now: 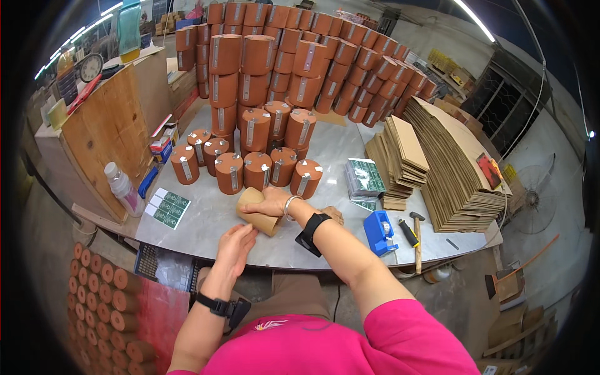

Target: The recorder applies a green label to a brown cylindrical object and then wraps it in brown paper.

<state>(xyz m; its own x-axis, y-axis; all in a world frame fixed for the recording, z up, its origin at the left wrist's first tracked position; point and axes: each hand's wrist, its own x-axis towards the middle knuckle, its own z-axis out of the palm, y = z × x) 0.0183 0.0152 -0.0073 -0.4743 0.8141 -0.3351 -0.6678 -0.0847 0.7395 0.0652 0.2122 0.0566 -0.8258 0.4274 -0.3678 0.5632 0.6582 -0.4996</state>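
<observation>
A tan cardboard tube lies tilted on the grey tabletop near its front edge. My right hand is closed over its upper side, with the thumb reaching left across it. My left hand, fingers stretched out and close together, is by the tube's lower left side; whether the fingertips touch it I cannot tell. Just behind the tube stand several reddish-brown cylinders with metal strips and clasps. A crumpled-looking brown thing, partly hidden by my right wrist, lies to the right.
Taller stacks of cylinders fill the back. On the right are green label sheets, a blue tape dispenser, a screwdriver, a hammer and flat cardboard. A label sheet and bottle are left; tubes stand lower left.
</observation>
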